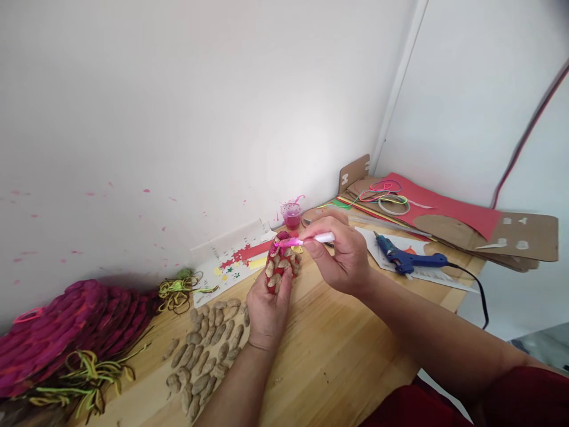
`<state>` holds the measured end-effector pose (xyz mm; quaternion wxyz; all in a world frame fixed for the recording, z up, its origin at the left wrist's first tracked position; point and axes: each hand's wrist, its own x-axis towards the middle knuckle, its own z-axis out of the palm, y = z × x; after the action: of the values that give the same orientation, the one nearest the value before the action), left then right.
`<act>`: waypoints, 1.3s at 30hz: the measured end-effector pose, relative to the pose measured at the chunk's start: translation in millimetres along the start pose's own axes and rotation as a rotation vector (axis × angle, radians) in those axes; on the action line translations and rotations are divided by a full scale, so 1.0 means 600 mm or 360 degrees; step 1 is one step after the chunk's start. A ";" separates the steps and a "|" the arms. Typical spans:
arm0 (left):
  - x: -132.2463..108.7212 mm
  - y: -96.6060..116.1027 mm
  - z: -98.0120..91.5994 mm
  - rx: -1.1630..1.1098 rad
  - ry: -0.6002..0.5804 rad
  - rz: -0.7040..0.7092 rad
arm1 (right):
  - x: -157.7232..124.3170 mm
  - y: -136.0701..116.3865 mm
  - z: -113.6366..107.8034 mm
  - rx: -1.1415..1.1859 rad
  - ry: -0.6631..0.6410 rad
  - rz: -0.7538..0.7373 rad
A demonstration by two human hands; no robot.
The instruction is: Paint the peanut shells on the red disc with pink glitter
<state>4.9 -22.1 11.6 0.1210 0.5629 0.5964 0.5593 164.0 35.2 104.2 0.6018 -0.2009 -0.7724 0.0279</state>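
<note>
The left hand gripped one peanut-studded piece, the right hand one paintbrush; one cup stood near the worktop's far edge.

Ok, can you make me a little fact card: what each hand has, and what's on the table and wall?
Left hand: holding a peanut-covered red piece
Right hand: holding a white-handled brush, its pink tip at the piece's upper part
Cup: see-through, pink liquid inside, near the wall
Loose peanuts: spread on the wooden table by the left forearm
Glue gun: blue, lying over white paper
Wall: white, with pink spots
</note>
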 end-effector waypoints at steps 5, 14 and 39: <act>-0.001 -0.001 0.000 -0.0036 -0.0035 -0.0013 | 0.001 0.004 -0.001 -0.0017 0.0041 -0.0009; -0.002 -0.002 0.001 -0.0089 -0.0044 -0.0009 | 0.002 0.006 -0.002 0.0040 0.0044 0.0040; -0.002 0.003 0.001 -0.0416 -0.0131 -0.0175 | -0.003 0.025 0.006 0.0586 -0.0007 0.0498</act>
<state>6.9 -23.1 11.8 0.2480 0.5313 0.5430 0.6012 164.8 49.0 97.5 0.6150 -0.2050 -0.7150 0.2617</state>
